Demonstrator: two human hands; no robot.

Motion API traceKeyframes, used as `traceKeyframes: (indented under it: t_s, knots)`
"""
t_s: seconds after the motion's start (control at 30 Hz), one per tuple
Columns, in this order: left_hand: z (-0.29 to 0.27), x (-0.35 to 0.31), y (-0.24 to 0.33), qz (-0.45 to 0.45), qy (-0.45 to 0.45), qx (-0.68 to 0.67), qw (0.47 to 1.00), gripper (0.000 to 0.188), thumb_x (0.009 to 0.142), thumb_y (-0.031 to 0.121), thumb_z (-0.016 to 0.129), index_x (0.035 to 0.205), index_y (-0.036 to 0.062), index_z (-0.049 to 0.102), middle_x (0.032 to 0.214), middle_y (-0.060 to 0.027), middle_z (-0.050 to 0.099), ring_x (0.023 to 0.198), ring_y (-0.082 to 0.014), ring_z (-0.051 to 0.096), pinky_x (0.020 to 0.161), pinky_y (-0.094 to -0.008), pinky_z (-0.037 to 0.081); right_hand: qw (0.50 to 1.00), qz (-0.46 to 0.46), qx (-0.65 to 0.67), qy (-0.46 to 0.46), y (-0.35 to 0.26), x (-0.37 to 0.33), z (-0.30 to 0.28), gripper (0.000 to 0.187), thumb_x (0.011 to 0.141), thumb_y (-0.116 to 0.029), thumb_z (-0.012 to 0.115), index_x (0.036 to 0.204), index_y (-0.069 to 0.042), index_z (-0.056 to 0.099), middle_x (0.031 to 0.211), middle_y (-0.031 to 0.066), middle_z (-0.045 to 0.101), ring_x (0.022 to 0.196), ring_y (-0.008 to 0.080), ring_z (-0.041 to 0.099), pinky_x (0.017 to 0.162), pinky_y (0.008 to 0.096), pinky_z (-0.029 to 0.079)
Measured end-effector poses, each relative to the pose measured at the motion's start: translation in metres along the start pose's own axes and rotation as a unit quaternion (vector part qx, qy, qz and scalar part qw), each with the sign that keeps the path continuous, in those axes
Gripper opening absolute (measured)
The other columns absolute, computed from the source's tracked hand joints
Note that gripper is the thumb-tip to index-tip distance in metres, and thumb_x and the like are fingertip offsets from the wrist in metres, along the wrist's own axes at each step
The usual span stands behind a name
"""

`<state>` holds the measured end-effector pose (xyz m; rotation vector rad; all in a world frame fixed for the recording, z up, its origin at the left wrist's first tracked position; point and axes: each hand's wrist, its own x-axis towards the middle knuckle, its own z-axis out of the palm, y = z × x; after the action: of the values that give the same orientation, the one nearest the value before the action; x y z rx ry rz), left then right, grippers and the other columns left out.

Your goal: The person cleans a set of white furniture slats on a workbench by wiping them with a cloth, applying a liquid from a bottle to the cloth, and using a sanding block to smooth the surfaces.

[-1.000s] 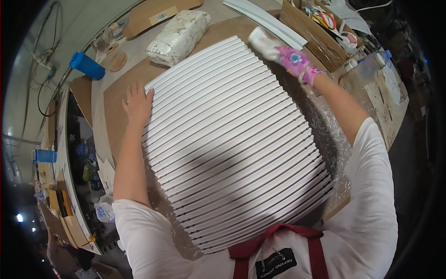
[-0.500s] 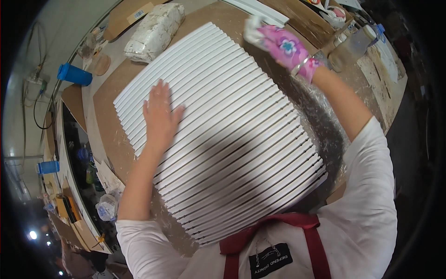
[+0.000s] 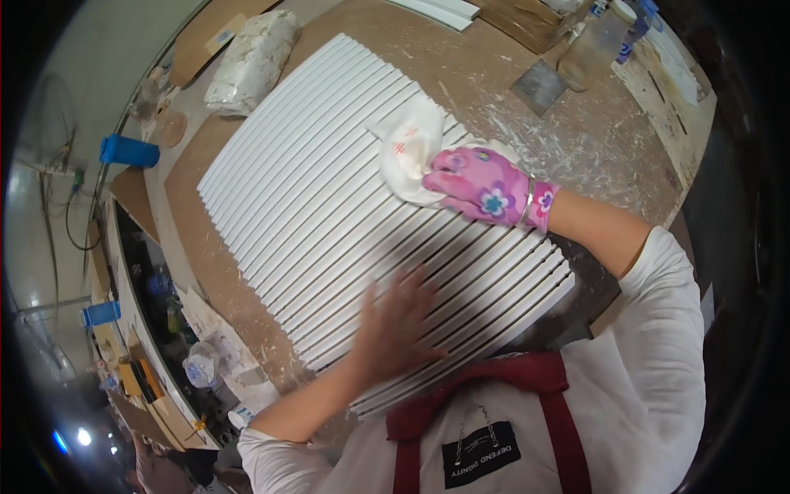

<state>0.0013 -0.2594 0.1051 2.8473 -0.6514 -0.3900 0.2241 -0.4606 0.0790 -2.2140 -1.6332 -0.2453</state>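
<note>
Several long white strips point(image 3: 313, 156) lie side by side on the brown work board, forming one ridged sheet with dark gaps between many of them. My right hand point(image 3: 485, 185), in a pink flowered glove, grips a crumpled white cloth point(image 3: 409, 148) with small red marks. The cloth rests over the strips near their right ends. My bare left hand point(image 3: 399, 325) is above the near part of the strips, slightly blurred, its fingers spread and holding nothing. Whether it touches them I cannot tell.
A white plastic-wrapped block point(image 3: 255, 62) stands at the far left, near a blue cup point(image 3: 129, 151). Toward the far right are a square grey metal plate point(image 3: 539, 86) and a cloudy bottle point(image 3: 597, 49). Brown board point(image 3: 485, 62) with white scrapings surrounds the strips.
My right hand has brought the cloth from beyond the strips' far right edge onto them. My left hand has moved from the left side of the strips toward me and right.
</note>
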Motion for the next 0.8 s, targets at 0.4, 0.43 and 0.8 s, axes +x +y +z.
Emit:
traceKeyframes:
  t_s: [0.4, 0.43, 0.8]
  knots:
    - [0.040, -0.020, 0.024, -0.007, 0.150, 0.083, 0.985, 0.082, 0.077, 0.058, 0.059, 0.141, 0.0111, 0.039, 0.151, -0.0083, 0.030, 0.137, -0.0278, 0.031, 0.111, -0.0509, 0.020, 0.820, 0.488, 0.293, -0.062, -0.004, -0.039, -0.010, 0.030, 0.086, -0.029, 0.057, 0.105, -0.006, 0.059, 0.105, 0.0168, 0.060, 0.094, 0.0315, 0.061, 0.082, 0.0377, 0.051]
    - [0.038, -0.022, 0.030, -0.020, 0.139, 0.057, 0.988, 0.079, 0.078, 0.051, 0.064, 0.141, 0.0115, 0.039, 0.151, -0.0076, 0.031, 0.137, -0.0281, 0.032, 0.109, -0.0519, 0.023, 0.916, 0.381, 0.106, -0.065, 0.023, -0.056, -0.023, 0.032, 0.087, -0.031, 0.056, 0.107, -0.006, 0.058, 0.107, 0.0178, 0.060, 0.095, 0.0334, 0.061, 0.082, 0.0383, 0.050]
    - [0.073, -0.127, 0.093, -0.265, 0.123, -0.009, 0.956, 0.091, 0.067, 0.040, 0.078, 0.145, 0.0225, 0.034, 0.154, -0.0087, 0.026, 0.139, -0.0350, 0.027, 0.104, -0.0635, 0.026, 0.952, 0.196, -0.232, 0.041, 0.031, -0.160, -0.083, 0.058, 0.088, -0.020, 0.057, 0.141, -0.007, 0.040, 0.148, 0.0201, 0.033, 0.135, 0.0397, 0.032, 0.110, 0.0453, 0.028]
